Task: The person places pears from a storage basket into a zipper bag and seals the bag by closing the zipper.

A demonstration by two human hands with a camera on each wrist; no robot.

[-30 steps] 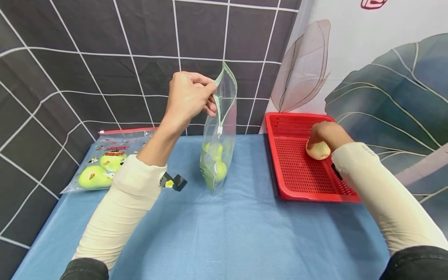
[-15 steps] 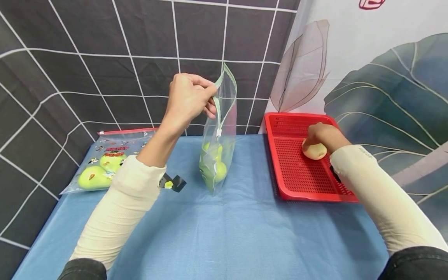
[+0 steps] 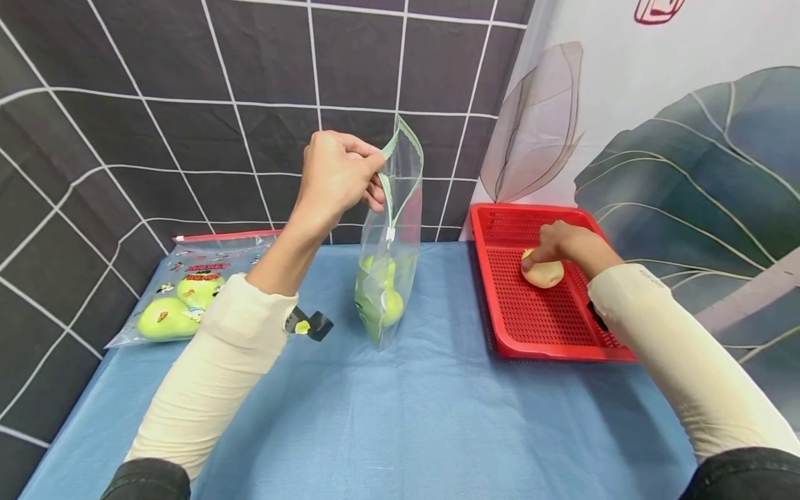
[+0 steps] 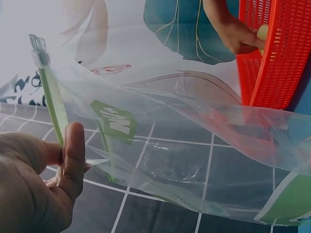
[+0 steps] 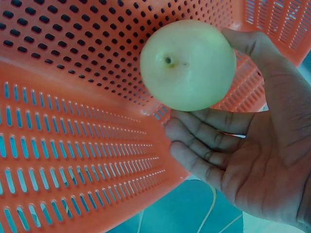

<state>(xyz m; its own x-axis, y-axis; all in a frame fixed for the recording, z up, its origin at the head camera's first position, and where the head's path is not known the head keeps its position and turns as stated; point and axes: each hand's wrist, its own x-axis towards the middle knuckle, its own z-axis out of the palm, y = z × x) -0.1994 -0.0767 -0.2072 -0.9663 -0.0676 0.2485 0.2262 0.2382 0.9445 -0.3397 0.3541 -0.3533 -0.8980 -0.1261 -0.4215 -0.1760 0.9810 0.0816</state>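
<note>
My left hand pinches the green-edged mouth of a clear zip bag, which hangs upright with its mouth parted. Yellow-green fruit shows through the lower part of this bag. In the left wrist view, a white slider sits at one end of the green zip strip. Over at the right, my right hand holds a pale yellow round fruit inside a red plastic basket. The right wrist view shows the fruit's small dark end spot, with thumb and fingertips against its sides.
A printed clear bag with a red zip lies at the left, holding green pear-shaped fruit. Blue cloth covers the table. A dark grid-patterned curtain and a white leaf-print curtain stand behind.
My right hand has moved leftward within the basket, carrying the pale fruit along. The left hand and its bag have stayed nearly still.
</note>
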